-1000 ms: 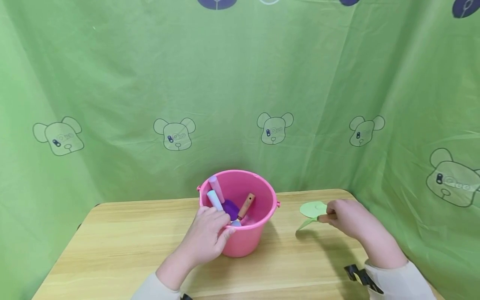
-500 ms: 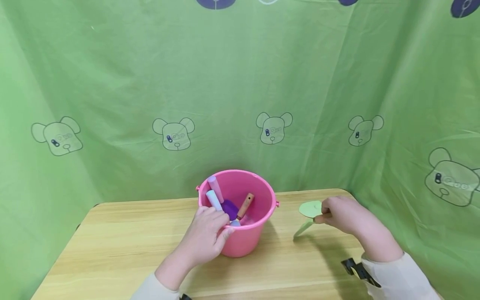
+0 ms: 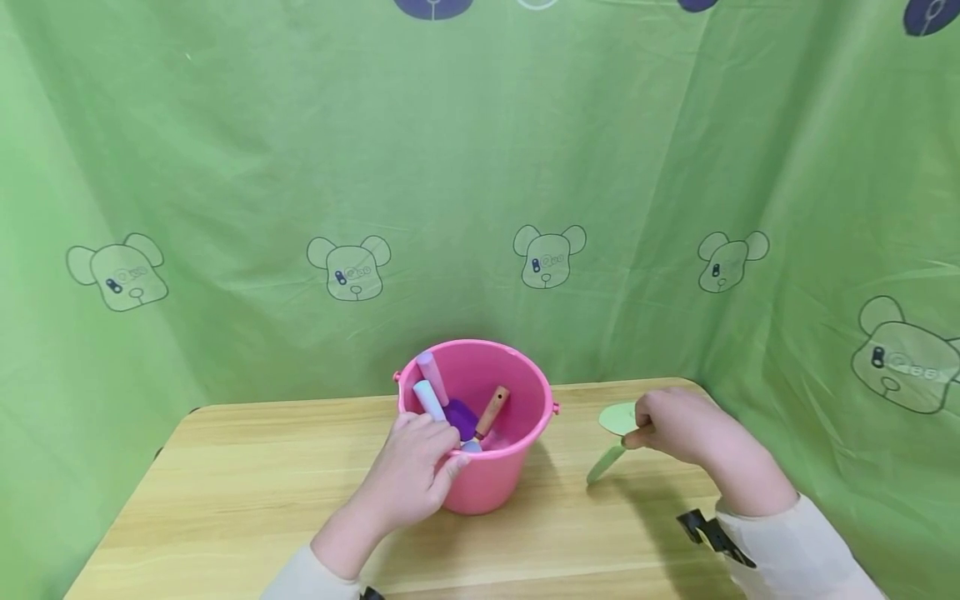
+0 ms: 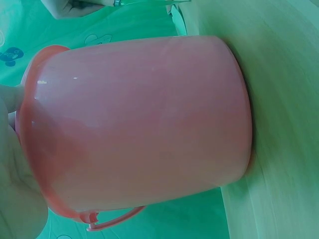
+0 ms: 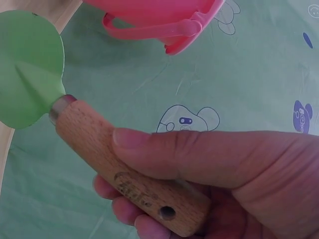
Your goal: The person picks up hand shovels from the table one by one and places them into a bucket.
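Note:
My left hand (image 3: 412, 471) grips the near rim of a pink bucket (image 3: 487, 487), fingers over the edge and thumb outside. The bucket stands upright on the table. In it lie a light blue handle (image 3: 430, 401), a lilac handle (image 3: 432, 377), a purple scoop (image 3: 461, 419) and a wooden handle (image 3: 492, 412). To the right, my right hand (image 3: 678, 427) holds a small garden trowel (image 5: 104, 137) by its wooden handle, thumb along the top. Its green blade (image 3: 606, 463) points down and left, close over the table. A light green round flat thing (image 3: 618, 418) lies behind it, partly hidden by the hand.
The wooden table (image 3: 247, 492) reaches back to a green curtain (image 3: 450, 167) with bear prints, which also hangs at both sides. The bucket's pink carrying handle (image 4: 119, 219) hangs down its side.
My right hand has shifted slightly left with the trowel, and the blade has tipped to point more steeply down. The left hand and the bucket have stayed in place.

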The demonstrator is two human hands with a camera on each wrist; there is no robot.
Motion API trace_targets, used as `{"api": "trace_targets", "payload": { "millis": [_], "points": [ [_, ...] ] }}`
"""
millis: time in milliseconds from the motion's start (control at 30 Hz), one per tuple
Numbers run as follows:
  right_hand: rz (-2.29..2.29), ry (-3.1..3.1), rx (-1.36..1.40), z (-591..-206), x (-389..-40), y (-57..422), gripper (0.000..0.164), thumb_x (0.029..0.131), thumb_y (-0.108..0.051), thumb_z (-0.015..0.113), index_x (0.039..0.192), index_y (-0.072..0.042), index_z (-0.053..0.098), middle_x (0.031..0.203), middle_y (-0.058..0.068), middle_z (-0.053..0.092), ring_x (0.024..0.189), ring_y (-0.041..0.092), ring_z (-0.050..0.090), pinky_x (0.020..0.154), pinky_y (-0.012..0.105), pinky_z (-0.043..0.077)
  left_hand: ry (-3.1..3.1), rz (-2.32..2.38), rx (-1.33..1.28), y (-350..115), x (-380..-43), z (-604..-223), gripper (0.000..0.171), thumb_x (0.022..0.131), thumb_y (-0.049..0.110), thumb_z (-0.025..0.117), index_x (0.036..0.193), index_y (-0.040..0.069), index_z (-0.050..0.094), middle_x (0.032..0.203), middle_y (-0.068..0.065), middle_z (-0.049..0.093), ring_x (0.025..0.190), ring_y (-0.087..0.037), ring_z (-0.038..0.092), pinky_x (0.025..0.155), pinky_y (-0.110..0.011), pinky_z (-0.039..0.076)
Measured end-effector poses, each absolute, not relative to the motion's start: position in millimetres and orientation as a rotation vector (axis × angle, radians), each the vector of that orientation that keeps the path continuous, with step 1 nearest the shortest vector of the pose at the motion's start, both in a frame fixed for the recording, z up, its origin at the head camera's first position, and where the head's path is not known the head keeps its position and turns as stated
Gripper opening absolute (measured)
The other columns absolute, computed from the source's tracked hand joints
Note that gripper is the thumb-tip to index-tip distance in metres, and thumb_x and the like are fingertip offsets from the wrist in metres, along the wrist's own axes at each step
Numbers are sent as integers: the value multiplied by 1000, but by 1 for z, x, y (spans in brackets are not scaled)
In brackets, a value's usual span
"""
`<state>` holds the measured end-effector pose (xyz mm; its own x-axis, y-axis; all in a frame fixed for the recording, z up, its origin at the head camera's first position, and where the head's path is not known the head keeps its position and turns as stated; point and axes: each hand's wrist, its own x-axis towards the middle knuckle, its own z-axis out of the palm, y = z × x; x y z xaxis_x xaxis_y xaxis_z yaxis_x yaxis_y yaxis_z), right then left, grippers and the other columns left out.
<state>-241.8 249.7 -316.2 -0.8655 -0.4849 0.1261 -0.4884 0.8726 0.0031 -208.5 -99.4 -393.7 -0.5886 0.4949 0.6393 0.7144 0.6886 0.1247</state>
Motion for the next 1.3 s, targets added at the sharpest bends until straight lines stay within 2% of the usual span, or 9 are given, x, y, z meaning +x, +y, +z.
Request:
{"api": "trace_targets", "payload": {
  "millis": [467,1300],
  "points": [
    [11,-2975,773,-312,-244,242,35,70,-35,77,56,-20,48,54,-9,36,54,8,30,50,24,27,-2352,-506,-916,-100,-208,-394,21,93,37,46,78,23,48,70,14,40,73,-8,38,78,-31,28],
    [23,-3037,775,-294,-240,234,31,71,-34,76,56,-20,53,53,-9,41,51,9,33,49,25,30,-2336,-509,-913,-99,-209,-395,20,92,37,49,77,23,48,69,14,39,73,-7,38,78,-31,28]
  ]
}}
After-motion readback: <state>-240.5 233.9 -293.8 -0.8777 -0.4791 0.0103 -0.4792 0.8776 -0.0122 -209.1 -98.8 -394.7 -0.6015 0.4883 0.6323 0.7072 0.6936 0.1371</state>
